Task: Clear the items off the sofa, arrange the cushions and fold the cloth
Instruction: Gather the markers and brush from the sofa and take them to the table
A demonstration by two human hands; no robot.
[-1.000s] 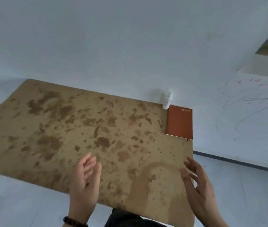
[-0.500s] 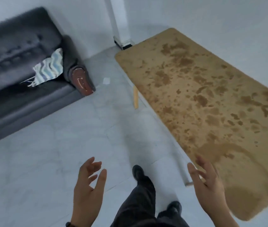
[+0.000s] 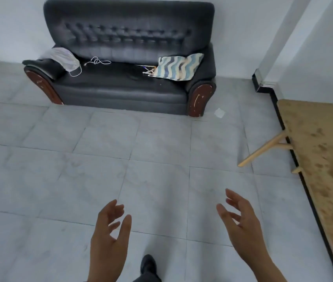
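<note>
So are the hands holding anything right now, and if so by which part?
Nothing is held: the left hand and right hand are open and empty.

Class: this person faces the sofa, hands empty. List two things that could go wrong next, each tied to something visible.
1. The pens lie against the striped cushion; lifting the cushion first may scatter them.
2. The thin white cable lies near the cloth on the armrest; grabbing the cloth could drag it off.
</note>
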